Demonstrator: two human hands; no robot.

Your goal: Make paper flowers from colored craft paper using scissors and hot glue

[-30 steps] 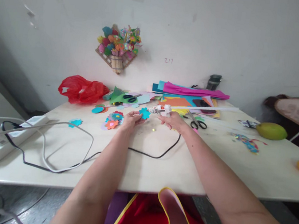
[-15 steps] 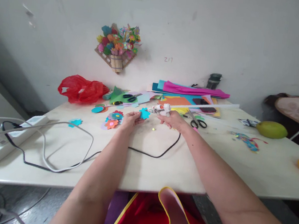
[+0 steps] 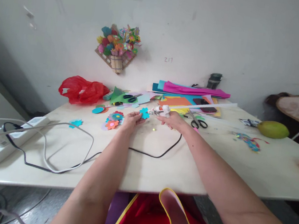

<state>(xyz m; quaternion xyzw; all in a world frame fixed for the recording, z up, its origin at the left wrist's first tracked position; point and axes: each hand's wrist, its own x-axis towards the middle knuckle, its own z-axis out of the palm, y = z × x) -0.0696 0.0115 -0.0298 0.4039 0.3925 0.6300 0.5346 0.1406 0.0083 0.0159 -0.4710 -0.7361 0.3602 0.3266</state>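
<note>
The front edge of the bench (image 3: 157, 179) lies well before both hands, with a black cord (image 3: 160, 157) looping between. The left hand's (image 3: 131, 120) fingers pinch a blue flower (image 3: 144, 113); the right hand's (image 3: 174, 120) fingers are closed around a glue gun (image 3: 164, 110), its tip just beside the flower. Since the earlier frame, both grips stay; the gun's white stick (image 3: 205, 106) tilts slightly higher. Near the back left corner, a red bag (image 3: 83, 91) hides its contents; a wall basket (image 3: 116, 64) holds colourful flowers (image 3: 116, 45).

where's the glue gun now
In the head view, the glue gun is in the right hand, just right of the blue flower cutout held by the left hand.
</note>
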